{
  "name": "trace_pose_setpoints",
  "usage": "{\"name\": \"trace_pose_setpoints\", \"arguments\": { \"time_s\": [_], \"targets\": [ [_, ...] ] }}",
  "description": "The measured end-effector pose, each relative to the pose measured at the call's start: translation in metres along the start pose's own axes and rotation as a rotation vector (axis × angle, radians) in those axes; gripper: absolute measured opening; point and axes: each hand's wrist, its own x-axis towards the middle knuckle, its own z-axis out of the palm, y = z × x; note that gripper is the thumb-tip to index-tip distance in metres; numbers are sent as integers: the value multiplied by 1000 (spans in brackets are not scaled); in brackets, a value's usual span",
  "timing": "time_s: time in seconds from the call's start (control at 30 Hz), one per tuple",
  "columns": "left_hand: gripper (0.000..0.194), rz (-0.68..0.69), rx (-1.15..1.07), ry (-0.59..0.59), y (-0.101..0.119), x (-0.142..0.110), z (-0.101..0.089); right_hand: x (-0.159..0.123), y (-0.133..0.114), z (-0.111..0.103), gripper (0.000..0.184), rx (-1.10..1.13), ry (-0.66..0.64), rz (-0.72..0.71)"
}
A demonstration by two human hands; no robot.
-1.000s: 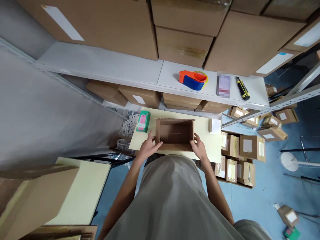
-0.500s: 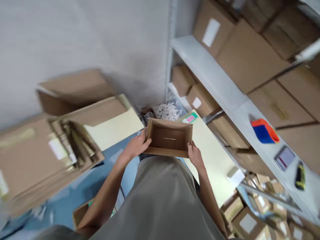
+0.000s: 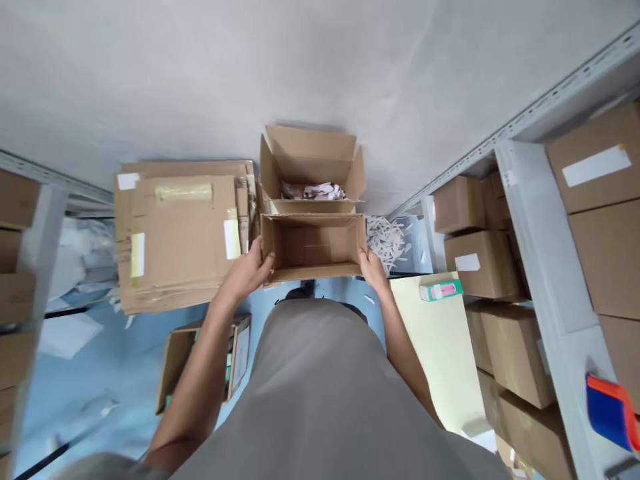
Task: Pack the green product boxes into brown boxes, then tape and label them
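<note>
An open-topped brown cardboard box (image 3: 315, 272) is held level in front of my body, and its inside looks bare. My left hand (image 3: 250, 268) grips its left end, thumb over the rim. On the right end, my right hand (image 3: 373, 267) clasps the wall, its fingers partly hidden behind the cardboard. Just beyond the held box stands a larger open carton (image 3: 311, 145) with its flaps up and crumpled paper (image 3: 315, 191) inside. Left of it, close to my left hand, is a stack of flattened cardboard (image 3: 185, 233).
White paper shreds (image 3: 387, 241) lie on the right. A pale yellow board (image 3: 435, 340) carries a small green and pink box (image 3: 441, 290). Shelving (image 3: 540, 227) with cartons runs along the right side. An open box (image 3: 173, 363) stands on the blue floor (image 3: 120, 360) at left.
My view has swung left, bringing the open carton with paper and the flattened stack ahead of me. Both hands still hold the cardboard box, which is now before the carton.
</note>
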Motion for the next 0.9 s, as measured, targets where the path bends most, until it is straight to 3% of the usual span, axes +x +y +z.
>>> {"name": "trace_pose_setpoints", "arguments": {
  "time_s": [0.27, 0.47, 0.53, 0.63, 0.7, 0.77, 0.9],
  "targets": [
    [76, 16, -8, -109, -31, 44, -17, 34, -20, 35, 48, 1, -23, 83],
    [82, 16, -46, -183, -39, 60, -18, 39, -26, 18, 56, 35, -135, 34],
    [93, 14, -81, -89, -38, 64, -19, 40, -42, 1, 65, 11, -43, 22],
    [112, 114, -192, 160, -33, 73, -24, 55, -86, -26, 66, -82, 159, -44],
    [115, 214, -243, 258, -27, 83, -28, 78, -122, -36, 57, -159, 172, -138],
    [112, 286, -254, 279, -21, 94, -32, 112, -156, -34, 48, -230, 81, -246],
    [90, 292, -259, 275, -7, 111, -31, 201, -194, 8, 43, -413, -201, -394]
  ]
}}
